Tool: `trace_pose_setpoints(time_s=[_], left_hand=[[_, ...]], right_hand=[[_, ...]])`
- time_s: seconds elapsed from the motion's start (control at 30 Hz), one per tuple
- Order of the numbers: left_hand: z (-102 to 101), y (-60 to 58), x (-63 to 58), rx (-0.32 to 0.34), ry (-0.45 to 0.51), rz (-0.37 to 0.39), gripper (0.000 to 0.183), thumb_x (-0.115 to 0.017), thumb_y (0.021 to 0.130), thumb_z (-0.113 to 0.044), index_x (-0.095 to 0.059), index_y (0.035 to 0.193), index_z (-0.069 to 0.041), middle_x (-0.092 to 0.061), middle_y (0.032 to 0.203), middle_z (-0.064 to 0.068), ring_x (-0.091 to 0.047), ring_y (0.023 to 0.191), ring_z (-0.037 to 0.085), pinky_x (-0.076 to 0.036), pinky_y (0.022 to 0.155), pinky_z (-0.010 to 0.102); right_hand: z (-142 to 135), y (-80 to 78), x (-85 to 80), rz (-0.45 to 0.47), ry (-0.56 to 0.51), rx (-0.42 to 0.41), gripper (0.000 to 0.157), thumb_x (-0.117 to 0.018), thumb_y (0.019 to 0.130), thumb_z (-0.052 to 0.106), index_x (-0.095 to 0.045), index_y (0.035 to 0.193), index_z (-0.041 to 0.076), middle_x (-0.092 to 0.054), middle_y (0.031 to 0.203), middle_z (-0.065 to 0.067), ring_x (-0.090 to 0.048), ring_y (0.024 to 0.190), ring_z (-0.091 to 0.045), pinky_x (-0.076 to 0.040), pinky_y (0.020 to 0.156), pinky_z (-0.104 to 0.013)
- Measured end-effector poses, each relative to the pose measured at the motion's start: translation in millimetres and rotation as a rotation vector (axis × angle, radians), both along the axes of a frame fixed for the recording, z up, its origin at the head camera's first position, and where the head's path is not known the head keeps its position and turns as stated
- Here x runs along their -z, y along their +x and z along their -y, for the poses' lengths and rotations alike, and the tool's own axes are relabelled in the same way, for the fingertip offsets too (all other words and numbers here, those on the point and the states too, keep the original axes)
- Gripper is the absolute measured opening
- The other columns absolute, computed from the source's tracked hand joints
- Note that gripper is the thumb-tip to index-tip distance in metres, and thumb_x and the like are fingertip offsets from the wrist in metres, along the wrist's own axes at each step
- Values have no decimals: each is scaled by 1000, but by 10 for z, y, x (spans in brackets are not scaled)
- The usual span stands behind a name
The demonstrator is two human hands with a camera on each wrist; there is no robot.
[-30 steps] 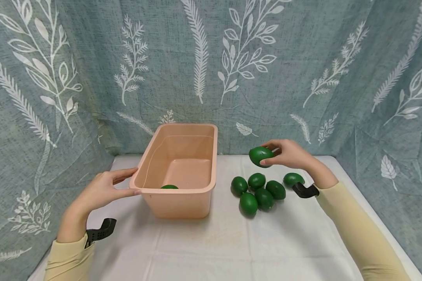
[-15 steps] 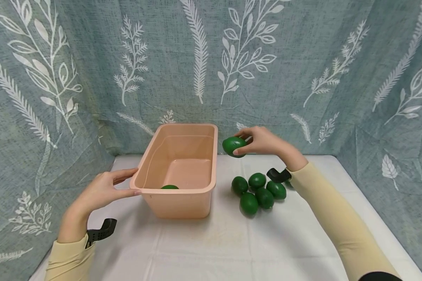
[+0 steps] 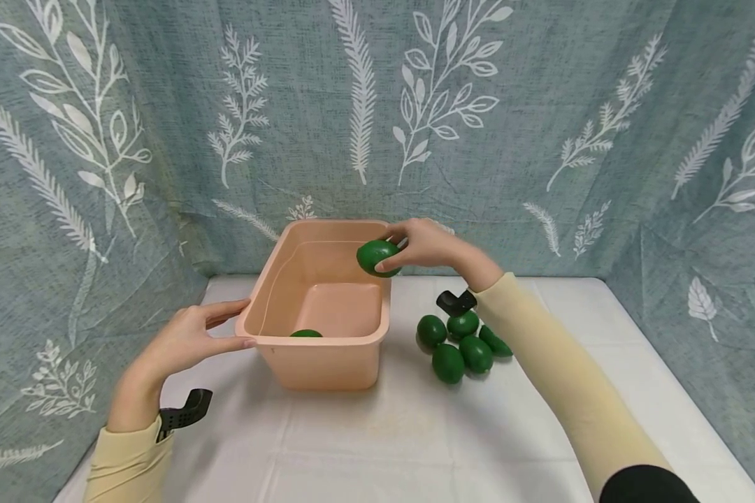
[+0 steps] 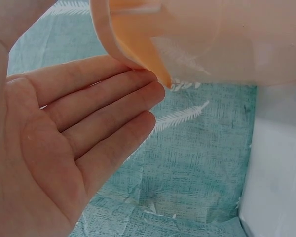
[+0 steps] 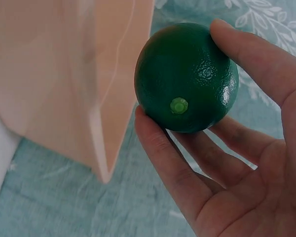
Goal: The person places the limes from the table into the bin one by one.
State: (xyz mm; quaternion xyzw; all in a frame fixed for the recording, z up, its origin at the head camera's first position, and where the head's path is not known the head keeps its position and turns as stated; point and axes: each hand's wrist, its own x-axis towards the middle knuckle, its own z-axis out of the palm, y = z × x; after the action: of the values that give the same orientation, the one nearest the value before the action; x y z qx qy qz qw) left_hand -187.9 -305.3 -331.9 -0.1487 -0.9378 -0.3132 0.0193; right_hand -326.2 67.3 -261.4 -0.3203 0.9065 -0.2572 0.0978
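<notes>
Blue-green cloth printed with white leaves hangs behind a white-covered table. One green fruit is held up at the bin's right rim, its left part showing against the inside; half a second ago it was to the right of that rim, and before that farther right still. It is glossy, dark and smooth, with a small pale stem spot. The right hand pinches it between thumb and fingertips. The left hand has stayed at the near left corner of the peach bin, fingers straight and close together, touching the rim. Inside the bin, the top of another fruit shows over the near wall. Right of the bin, five similar fruits lie clustered on the table, one partly hidden by the right sleeve.
</notes>
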Motion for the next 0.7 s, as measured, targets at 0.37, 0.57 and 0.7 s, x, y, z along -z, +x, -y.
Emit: trace_pose_setpoints(time_s=[0.37,0.57,0.7], left_hand=[[-8,-13,-9,6,-2,-7,70,-74,81,-42,-50,139,-12,-52,138,15,-49,124,43,-46,96,57],[-9,3,-14,9,-10,-2,70,-73,81,-42,-49,140,-11,-51,138,16,-49,125,43,-46,97,57],[-13,-8,-10,12,-6,-7,70,-73,81,-42,-50,139,-10,-52,138,16,-49,124,43,-46,97,56]], right_hand=[[382,-35,-14,50,-45,-60,60,-73,82,39,-54,135,17,-61,125,-6,-61,106,-16,-54,85,-33],[589,-74,57,80,-47,-65,61,-73,82,40,-53,135,18,-60,127,-6,-61,105,-14,-54,84,-28],[669,-72,78,101,-72,-49,56,-71,85,38,-54,135,19,-60,128,-5,-63,102,-13,-54,82,-24]])
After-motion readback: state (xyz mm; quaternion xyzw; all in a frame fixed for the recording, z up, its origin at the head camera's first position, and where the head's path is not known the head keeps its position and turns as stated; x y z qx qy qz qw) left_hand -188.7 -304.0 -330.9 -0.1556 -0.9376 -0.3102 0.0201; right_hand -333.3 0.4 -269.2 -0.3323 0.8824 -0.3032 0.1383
